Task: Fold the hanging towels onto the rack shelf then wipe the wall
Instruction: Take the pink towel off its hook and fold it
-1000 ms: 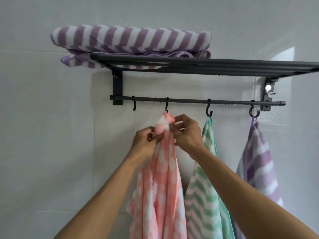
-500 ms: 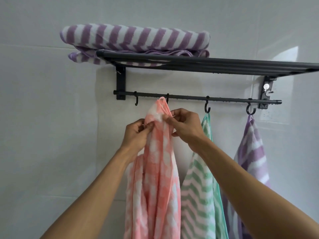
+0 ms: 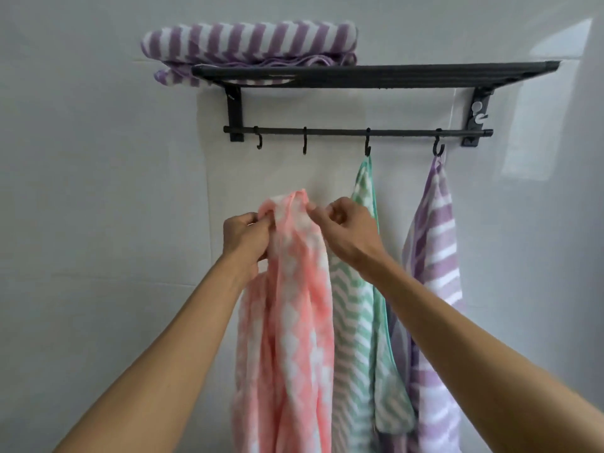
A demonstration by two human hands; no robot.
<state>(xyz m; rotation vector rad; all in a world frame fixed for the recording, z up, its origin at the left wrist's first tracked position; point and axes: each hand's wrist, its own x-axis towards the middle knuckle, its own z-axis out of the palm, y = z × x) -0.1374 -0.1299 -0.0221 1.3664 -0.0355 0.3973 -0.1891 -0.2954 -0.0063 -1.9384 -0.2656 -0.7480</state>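
A pink-and-white towel [image 3: 294, 305] hangs from both my hands, well below the hook rail and free of its hook. My left hand [image 3: 246, 238] pinches its top edge on the left, my right hand [image 3: 348, 228] pinches it on the right. A green striped towel [image 3: 359, 289] hangs from the third hook, partly behind my right hand. A purple striped towel [image 3: 434, 256] hangs from the fourth hook. Another purple striped towel [image 3: 248, 44] lies folded on the left end of the black rack shelf [image 3: 408, 73].
The black hook rail [image 3: 343, 131] runs under the shelf; its two left hooks [image 3: 304, 142] hold nothing. The right part of the shelf is bare. White tiled wall [image 3: 98, 191] surrounds the rack, with a bright reflection at the upper right.
The pink towel has come off the second hook and my two hands have carried its top down, away from the rail. The view has shifted, showing more of the shelf.
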